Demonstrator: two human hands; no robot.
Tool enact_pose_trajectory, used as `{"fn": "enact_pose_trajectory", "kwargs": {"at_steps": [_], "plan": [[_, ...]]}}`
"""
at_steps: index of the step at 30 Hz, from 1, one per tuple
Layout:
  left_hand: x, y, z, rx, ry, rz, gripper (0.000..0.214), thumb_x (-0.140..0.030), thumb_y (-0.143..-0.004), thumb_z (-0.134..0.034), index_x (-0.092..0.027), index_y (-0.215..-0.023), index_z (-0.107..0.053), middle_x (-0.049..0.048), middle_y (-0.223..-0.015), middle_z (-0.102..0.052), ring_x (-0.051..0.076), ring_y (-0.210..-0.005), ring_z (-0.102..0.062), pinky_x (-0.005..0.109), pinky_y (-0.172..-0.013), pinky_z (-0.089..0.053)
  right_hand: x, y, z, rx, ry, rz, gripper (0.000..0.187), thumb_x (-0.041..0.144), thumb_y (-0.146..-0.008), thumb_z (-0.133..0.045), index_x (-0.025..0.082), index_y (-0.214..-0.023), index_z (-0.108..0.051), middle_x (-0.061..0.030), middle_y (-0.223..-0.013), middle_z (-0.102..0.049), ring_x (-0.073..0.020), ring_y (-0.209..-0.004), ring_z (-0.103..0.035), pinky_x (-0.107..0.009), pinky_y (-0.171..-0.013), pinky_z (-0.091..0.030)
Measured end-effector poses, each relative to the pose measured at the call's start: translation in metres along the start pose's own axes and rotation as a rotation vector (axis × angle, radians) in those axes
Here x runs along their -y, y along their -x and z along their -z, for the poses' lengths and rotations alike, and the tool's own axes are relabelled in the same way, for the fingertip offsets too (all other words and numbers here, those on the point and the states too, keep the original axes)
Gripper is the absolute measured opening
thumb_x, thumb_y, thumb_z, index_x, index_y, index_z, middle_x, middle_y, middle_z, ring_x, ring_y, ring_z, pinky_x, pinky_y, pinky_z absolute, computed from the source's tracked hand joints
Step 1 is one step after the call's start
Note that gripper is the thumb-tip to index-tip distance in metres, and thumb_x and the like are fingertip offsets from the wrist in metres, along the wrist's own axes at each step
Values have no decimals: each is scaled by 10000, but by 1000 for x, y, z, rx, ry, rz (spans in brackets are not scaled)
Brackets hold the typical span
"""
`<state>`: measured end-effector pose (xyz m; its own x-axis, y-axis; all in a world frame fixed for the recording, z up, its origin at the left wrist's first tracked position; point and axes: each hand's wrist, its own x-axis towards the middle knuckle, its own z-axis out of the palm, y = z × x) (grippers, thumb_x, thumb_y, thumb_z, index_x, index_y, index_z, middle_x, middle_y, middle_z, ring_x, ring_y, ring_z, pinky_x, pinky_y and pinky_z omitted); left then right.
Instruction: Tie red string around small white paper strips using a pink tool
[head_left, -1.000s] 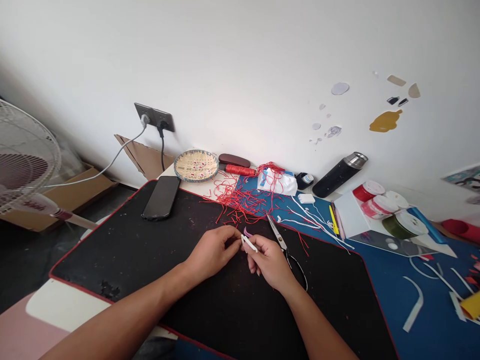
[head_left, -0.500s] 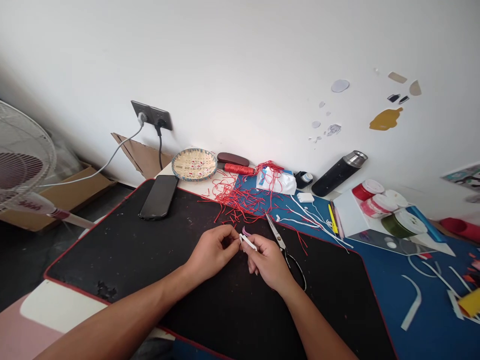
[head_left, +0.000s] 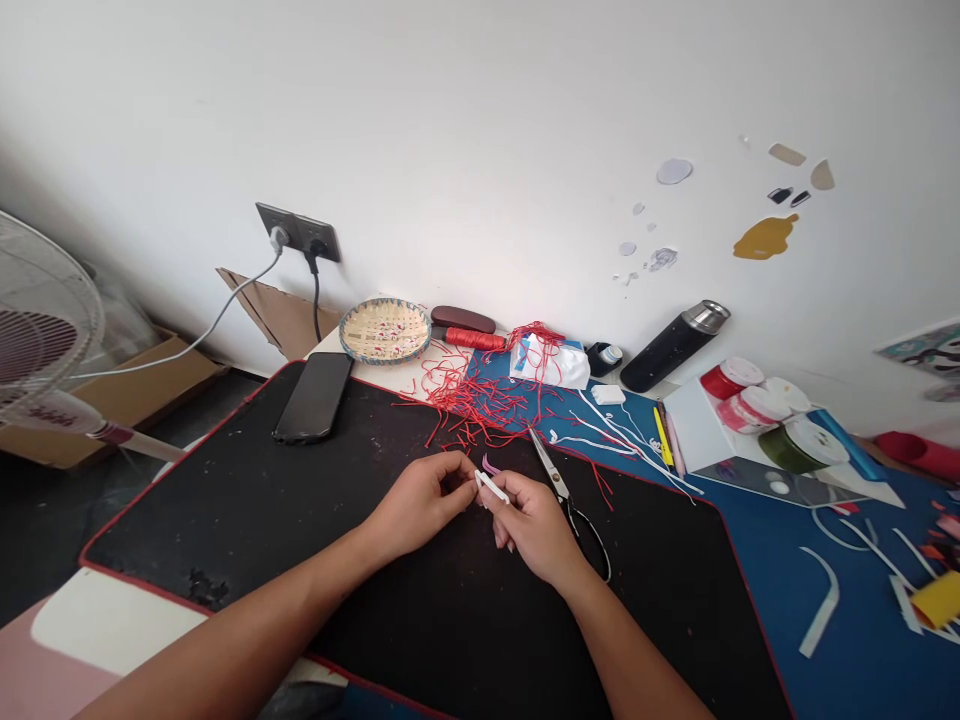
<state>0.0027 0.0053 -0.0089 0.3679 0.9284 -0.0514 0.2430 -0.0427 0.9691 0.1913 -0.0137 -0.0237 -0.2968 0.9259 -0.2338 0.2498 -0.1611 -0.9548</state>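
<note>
Both my hands rest on a black desk mat and meet over its middle. My left hand is curled, its fingertips pinched at the end of a small white strip. My right hand is closed on the other end of that strip. A small pink piece lies just beyond my fingertips. Black-handled scissors lie on the mat right beside my right hand. A heap of red string scraps is spread behind my hands.
A black phone lies at the mat's far left, with a woven basket and a red thread spool behind it. White cords, a black flask, tape rolls and paper strips lie on the blue surface to the right. A fan stands at the left.
My hands keep their pinch on the white strip with only slight finger shifts. The view has drifted a little, so everything sits slightly further left.
</note>
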Motion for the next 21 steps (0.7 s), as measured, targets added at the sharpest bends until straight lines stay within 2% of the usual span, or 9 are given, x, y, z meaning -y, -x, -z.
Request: {"fn": "enact_pose_trajectory", "kwargs": {"at_steps": [3,6,10,14,17,21], "plan": [[-3,-3,9,137,198,53,226,-281,-857,-630,-183,-1059,-652,5,-829,-675,154,-679,-618,262,-624,-516,-2,0,1,12,-14,-7,385,569,-948,-586,206,-823,-604,65,-490,-512,-104,-411,-444,-205,-426,-326],[-6,-3,15,190,253,52,319,-290,-862,-642,-184,-1163,-650,22,-877,-676,159,-722,-622,264,-635,-521,-1,1,2,19,-16,-20,376,559,-946,-593,201,-835,-613,69,-477,-508,-100,-392,-432,-205,-421,-328],[-6,-3,14,145,159,39,266,-400,-918,-620,-177,-1039,-701,33,-880,-684,147,-692,-584,250,-609,-495,2,1,2,24,-2,0,356,531,-946,-600,191,-846,-633,64,-485,-514,-100,-402,-444,-204,-424,-335],[-5,-3,12,87,76,4,240,-412,-905,-646,-181,-884,-708,12,-813,-662,140,-658,-563,242,-592,-475,3,1,2,24,-1,6,338,516,-936,-613,192,-843,-637,61,-494,-516,-101,-416,-457,-202,-422,-338],[-6,-3,13,83,100,47,264,-433,-890,-657,-174,-884,-705,-1,-773,-653,128,-606,-549,245,-568,-465,2,0,1,-1,-26,1,342,528,-933,-608,195,-856,-633,63,-495,-523,-101,-408,-455,-199,-408,-338],[-6,-5,14,135,217,143,323,-488,-841,-709,-166,-858,-687,-24,-697,-617,123,-567,-549,245,-535,-468,2,-1,2,-28,-91,2,370,552,-936,-597,190,-864,-625,61,-501,-534,-96,-405,-460,-187,-392,-344]]}}
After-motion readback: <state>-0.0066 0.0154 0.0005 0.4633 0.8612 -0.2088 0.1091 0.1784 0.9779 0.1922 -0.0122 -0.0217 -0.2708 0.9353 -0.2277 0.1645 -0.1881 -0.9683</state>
